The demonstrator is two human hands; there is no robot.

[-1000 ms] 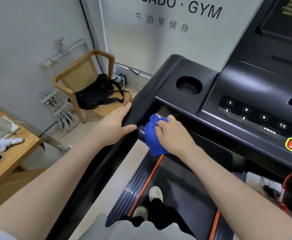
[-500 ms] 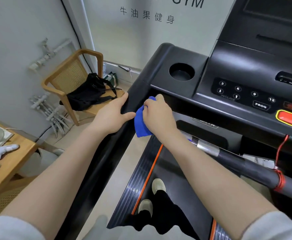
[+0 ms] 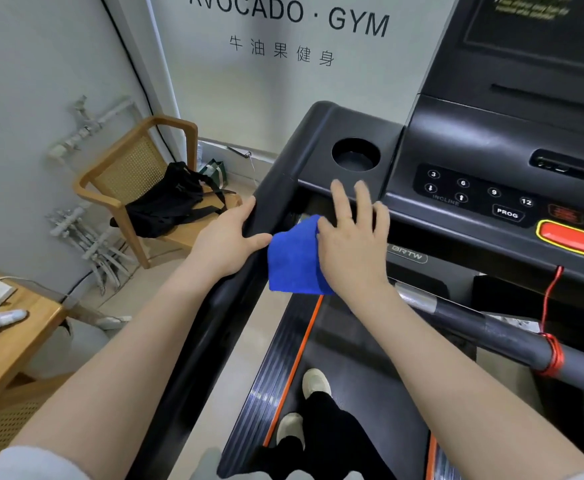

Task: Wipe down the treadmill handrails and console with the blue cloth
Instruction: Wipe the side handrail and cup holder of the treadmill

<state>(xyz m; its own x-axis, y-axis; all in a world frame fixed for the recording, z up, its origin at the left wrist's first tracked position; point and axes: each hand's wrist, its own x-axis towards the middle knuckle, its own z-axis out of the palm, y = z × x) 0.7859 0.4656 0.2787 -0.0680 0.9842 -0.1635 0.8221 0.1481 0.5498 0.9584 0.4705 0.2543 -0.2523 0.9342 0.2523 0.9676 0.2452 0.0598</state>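
Note:
The blue cloth (image 3: 294,261) hangs unfolded between the left handrail (image 3: 214,313) and the grey front crossbar (image 3: 491,330), just below the console's front edge. My right hand (image 3: 353,247) rests against the cloth's right side. Its fingers are spread and blurred, pointing up at the console (image 3: 474,147); the thumb is hidden behind the cloth, which stays up with the hand. My left hand (image 3: 224,240) grips the top of the left handrail, thumb touching the cloth's left edge.
The console has a round cup holder (image 3: 355,154), number keys and a red stop button (image 3: 569,239). A red cord (image 3: 550,306) is wound on the crossbar. My feet stand on the belt (image 3: 360,348). A wooden chair (image 3: 117,174) with a black bag (image 3: 169,202) and a wooden table (image 3: 13,341) stand left.
My right hand has come off the crossbar's left end, risen toward the console edge and spread its fingers. The bunched cloth has opened and hangs flat. My left hand stays on the handrail.

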